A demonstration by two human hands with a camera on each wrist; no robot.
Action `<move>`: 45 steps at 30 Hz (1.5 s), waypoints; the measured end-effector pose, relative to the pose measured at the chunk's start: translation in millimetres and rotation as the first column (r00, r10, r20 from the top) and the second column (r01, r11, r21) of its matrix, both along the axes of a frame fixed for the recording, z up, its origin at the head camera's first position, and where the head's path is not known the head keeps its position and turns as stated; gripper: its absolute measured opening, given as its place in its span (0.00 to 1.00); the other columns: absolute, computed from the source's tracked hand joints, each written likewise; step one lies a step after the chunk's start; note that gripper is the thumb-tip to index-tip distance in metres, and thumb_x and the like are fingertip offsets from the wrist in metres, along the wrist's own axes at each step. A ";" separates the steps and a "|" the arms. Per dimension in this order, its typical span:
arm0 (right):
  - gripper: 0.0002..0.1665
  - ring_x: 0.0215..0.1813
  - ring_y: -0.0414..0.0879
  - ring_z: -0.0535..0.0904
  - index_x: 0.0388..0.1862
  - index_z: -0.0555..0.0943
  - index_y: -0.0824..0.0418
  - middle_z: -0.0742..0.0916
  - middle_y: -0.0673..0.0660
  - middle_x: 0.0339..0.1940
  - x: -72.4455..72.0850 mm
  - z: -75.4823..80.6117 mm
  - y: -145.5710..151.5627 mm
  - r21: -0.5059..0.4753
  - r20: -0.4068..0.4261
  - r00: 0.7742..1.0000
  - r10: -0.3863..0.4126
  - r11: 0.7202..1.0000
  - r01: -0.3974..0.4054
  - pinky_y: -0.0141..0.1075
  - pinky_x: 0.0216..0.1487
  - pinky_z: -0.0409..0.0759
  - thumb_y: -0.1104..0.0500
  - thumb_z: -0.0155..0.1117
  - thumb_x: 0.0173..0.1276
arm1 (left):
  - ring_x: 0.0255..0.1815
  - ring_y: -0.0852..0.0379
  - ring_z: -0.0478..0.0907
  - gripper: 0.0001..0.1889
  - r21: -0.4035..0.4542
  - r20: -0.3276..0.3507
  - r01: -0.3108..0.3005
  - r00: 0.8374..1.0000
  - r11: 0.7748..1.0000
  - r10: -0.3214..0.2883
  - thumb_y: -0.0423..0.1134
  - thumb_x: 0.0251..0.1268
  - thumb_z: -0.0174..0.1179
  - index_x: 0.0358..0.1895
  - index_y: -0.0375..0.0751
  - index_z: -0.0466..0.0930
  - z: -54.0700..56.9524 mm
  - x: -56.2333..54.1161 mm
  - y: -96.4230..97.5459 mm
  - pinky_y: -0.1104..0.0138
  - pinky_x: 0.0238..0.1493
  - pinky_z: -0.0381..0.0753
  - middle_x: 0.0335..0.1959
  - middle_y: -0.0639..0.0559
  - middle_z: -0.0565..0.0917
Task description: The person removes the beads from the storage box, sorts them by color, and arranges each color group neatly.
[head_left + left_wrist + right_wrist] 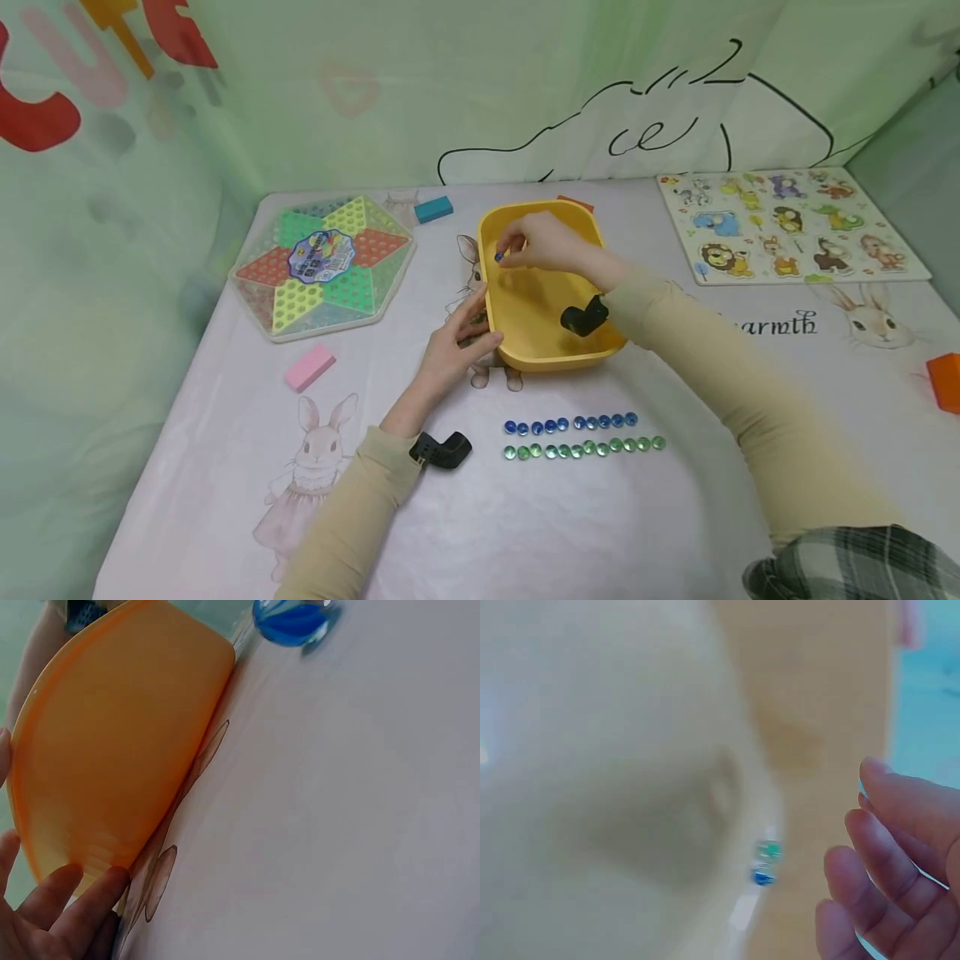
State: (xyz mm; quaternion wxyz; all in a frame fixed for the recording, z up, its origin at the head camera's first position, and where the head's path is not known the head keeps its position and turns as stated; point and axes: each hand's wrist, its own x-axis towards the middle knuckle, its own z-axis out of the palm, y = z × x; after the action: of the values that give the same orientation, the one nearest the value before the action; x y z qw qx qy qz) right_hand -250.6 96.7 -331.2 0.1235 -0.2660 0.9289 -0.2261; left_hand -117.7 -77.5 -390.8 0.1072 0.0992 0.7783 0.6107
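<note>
A deep yellow tray (555,364) stands on the table. My left hand (450,342) holds its near-left side, thumb at the rim; in the left wrist view its fingers (94,904) touch the outer wall. Inside the tray, my right hand (543,242) hovers by the left wall, fingertips near a blue marble (498,257). In the right wrist view the right hand (900,877) has loosely bent fingers with nothing visible between them. A blurred green marble (769,849) and a blue marble (763,877) lie together at the wall's foot.
Nearer me lie a row of blue marbles (551,426) and a row of green marbles (577,452). Around the tray are a Chinese checkers board (322,267), an animal puzzle board (787,221), and pink (310,367), blue (433,209) and orange (947,382) blocks.
</note>
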 end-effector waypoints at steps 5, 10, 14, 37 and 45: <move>0.09 0.27 0.47 0.75 0.37 0.82 0.61 0.82 0.56 0.27 16.5 13.3 23.6 -0.066 0.004 1.000 -0.010 0.998 0.011 0.33 0.29 0.72 0.57 0.66 0.60 | 0.63 0.47 0.69 0.35 -0.024 0.010 -0.008 1.000 1.000 0.008 0.41 0.65 0.57 0.73 0.54 0.50 -0.2 0.1 0.6 0.60 0.61 0.71 0.70 0.48 0.61; 0.09 0.30 0.48 0.72 0.37 0.82 0.62 0.81 0.56 0.27 35.8 22.4 47.6 -0.088 0.028 0.999 -0.034 0.995 0.036 0.32 0.30 0.71 0.58 0.66 0.59 | 0.63 0.47 0.69 0.36 -0.035 0.011 -0.021 1.000 0.999 0.021 0.40 0.64 0.57 0.73 0.53 0.51 0.8 0.9 0.0 0.60 0.62 0.70 0.70 0.47 0.61; 0.09 0.32 0.47 0.71 0.38 0.83 0.62 0.81 0.55 0.28 53.5 27.0 62.9 -0.073 0.038 0.998 -0.048 0.996 0.050 0.32 0.31 0.71 0.58 0.66 0.60 | 0.63 0.47 0.70 0.36 -0.032 0.005 -0.023 1.000 0.999 0.023 0.40 0.65 0.57 0.73 0.52 0.51 2.5 1.8 -0.8 0.60 0.62 0.69 0.70 0.46 0.61; 0.07 0.28 0.39 0.70 0.35 0.82 0.52 0.77 0.46 0.23 141.4 2.3 145.0 -0.119 0.227 0.974 0.028 0.993 -0.001 0.28 0.27 0.69 0.55 0.68 0.57 | 0.60 0.53 0.72 0.36 0.010 -0.051 -0.020 0.998 1.000 0.020 0.45 0.62 0.59 0.70 0.70 0.52 -33.6 -14.0 -0.9 0.60 0.60 0.72 0.69 0.53 0.64; 0.06 0.25 0.36 0.70 0.31 0.81 0.49 0.77 0.42 0.20 147.9 -29.1 164.2 -0.042 0.276 0.960 0.046 0.998 -0.036 0.27 0.27 0.69 0.55 0.70 0.54 | 0.60 0.53 0.72 0.35 0.014 -0.052 -0.012 0.999 1.000 0.013 0.45 0.63 0.59 0.70 0.71 0.52 -33.1 -13.6 -1.6 0.58 0.62 0.70 0.69 0.52 0.63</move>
State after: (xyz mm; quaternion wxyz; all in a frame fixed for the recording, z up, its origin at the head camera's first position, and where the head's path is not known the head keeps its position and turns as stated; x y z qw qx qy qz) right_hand -102.7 260.9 -360.3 0.2522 -0.2531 0.8925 -0.2753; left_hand -131.3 -79.0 -423.9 0.0826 0.1109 0.7772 0.6138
